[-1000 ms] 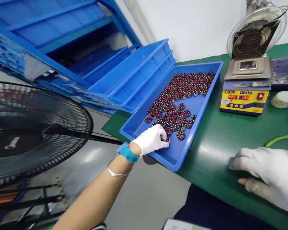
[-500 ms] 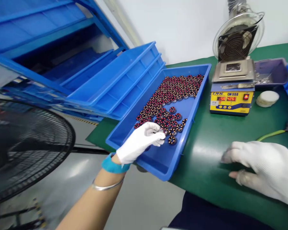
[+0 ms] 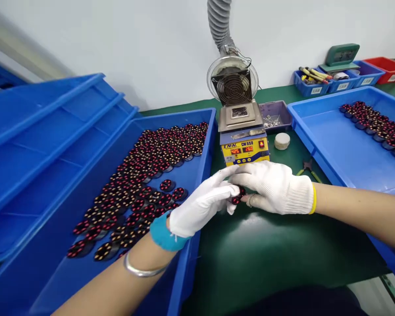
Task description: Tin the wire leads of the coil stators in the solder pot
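In front of the yellow-fronted heating unit, my two gloved hands meet over the green bench. A small round black part with red dots (image 3: 238, 195) is between their fingertips, mostly covered. My left hand (image 3: 204, 204), in a white glove with a teal wristband, grips it from the left. My right hand (image 3: 273, 186), in a white knitted glove with a yellow cuff and a bare thumb tip, closes on it from the right. Beside my left hand, many similar round parts (image 3: 166, 185) with red or copper-coloured dots lie in a blue tray (image 3: 206, 162).
The heating unit (image 3: 245, 151) stands behind my hands, under a fan and grey duct (image 3: 219, 22). Near it are a white round pad (image 3: 282, 141), green-handled pliers (image 3: 307, 166) and a purple bin (image 3: 276, 109). Another blue tray (image 3: 322, 131) holds round parts at right. Stacked blue trays (image 3: 62, 114) lean at left.
The view has swung right. My left hand has come out of the left tray with a round part, and my right hand has moved from the bench to meet it.
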Action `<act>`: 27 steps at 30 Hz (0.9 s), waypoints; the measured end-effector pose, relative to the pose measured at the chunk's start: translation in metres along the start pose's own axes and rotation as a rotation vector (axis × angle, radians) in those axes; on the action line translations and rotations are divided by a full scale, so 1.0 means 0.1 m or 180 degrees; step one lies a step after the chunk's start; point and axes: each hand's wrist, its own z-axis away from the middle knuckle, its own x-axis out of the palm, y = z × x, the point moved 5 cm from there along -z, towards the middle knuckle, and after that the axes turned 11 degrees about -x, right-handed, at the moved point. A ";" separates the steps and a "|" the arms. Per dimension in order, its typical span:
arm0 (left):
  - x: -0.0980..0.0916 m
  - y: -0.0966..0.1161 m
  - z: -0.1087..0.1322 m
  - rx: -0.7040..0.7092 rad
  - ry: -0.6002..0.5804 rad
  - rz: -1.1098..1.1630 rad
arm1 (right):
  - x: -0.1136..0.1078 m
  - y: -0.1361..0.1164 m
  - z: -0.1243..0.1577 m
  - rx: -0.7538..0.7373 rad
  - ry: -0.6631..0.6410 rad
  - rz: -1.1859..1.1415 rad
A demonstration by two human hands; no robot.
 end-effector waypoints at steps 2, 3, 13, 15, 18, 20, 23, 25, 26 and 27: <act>0.00 -0.05 -0.01 -0.0166 0.0036 0.0144 | 0.00 0.03 0.04 0.0185 -0.0385 0.0279; -0.01 -0.06 0.01 -0.0205 0.0041 0.0201 | -0.02 0.06 0.05 0.0277 -0.0489 0.0321; 0.12 -0.06 -0.02 -0.0058 -0.0356 0.0022 | 0.01 0.11 0.06 0.0755 0.0036 -0.1815; 0.14 -0.07 0.01 0.0038 -0.0292 -0.0217 | 0.06 0.11 0.05 0.0723 0.0105 -0.1834; 0.14 -0.04 0.11 0.0622 0.0327 -0.0913 | 0.07 0.17 0.10 0.1041 0.0281 -0.1657; 0.21 -0.02 0.19 0.1076 0.0616 -0.1579 | 0.04 0.19 0.13 0.1180 0.0393 -0.1491; 0.27 0.00 0.23 0.1316 0.0962 -0.2224 | -0.03 0.17 0.16 0.1226 0.0562 -0.1044; 0.24 0.02 0.22 0.1210 0.1256 -0.2331 | -0.07 0.14 0.18 0.1221 0.0621 -0.0750; 0.21 0.02 0.21 0.1100 0.1330 -0.2355 | -0.09 0.13 0.18 0.1236 0.0639 -0.0665; 0.19 0.02 0.20 0.0963 0.1333 -0.2379 | -0.10 0.13 0.19 0.1269 0.0653 -0.0625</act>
